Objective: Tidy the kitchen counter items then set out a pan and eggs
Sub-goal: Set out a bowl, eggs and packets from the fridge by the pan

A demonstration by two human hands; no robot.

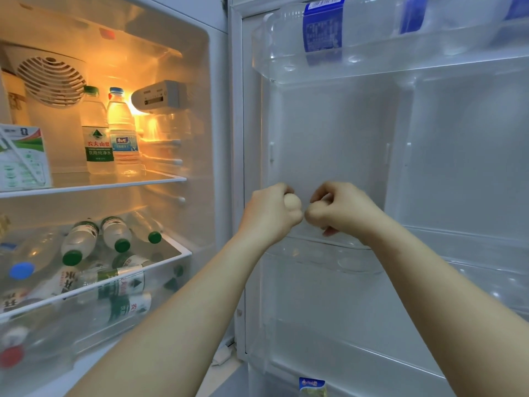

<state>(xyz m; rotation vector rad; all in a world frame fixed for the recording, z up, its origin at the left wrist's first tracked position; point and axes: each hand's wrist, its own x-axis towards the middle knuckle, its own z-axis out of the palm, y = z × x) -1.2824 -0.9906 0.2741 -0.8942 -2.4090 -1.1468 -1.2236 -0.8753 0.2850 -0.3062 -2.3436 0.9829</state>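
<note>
Fridge standing open. Carton (pixel 23 156) sitting far left on lit shelf, two upright water bottles (pixel 96 130) beside it. More bottles lying in drawer (pixel 183 250) below. Left hand (pixel 269 216) gripping pale egg (pixel 292 202) in front of door's inner wall, just above door tray (pixel 357 262). Right hand (pixel 343 210) touching left hand, fingers curling; cannot tell whether holding anything. Blue-labelled bottle (pixel 322 30) standing in top door bin.

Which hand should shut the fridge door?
Probably the right hand: it sits further along the door, while the left hand holds an egg. I cannot tell whether the right is empty.
</note>
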